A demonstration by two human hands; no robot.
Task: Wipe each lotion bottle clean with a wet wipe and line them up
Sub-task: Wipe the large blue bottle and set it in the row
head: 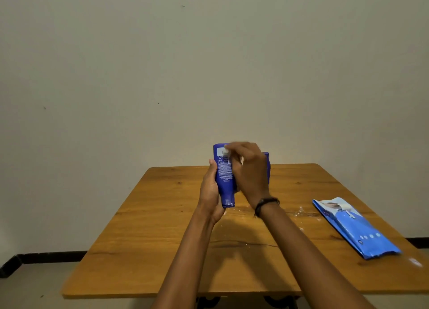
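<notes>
hands first: the left hand (210,192) is wrapped round the lower half of a blue lotion bottle (224,175), thumb on the near side, holding it roughly upright in the air above the far middle of the wooden surface (162,239), narrower end down. the right hand (249,169) is bunched at the bottle's upper end with its fingers curled on a scrap of white, most likely the wet wipe (241,161); motion blur hides exactly how it is pinched. the bottle looks like light, smooth plastic that probably gives a little under a squeeze, and a damp film would make it slick, so a full wrap low on the body seems safer than a fingertip pinch, with pressure kept off the cap end. a second blue bottle (266,160) stands just behind the right hand, mostly hidden. further right, well apart, a blue wipes pack (355,227) lies flat, with white smears (299,213) on the wood between.
</notes>
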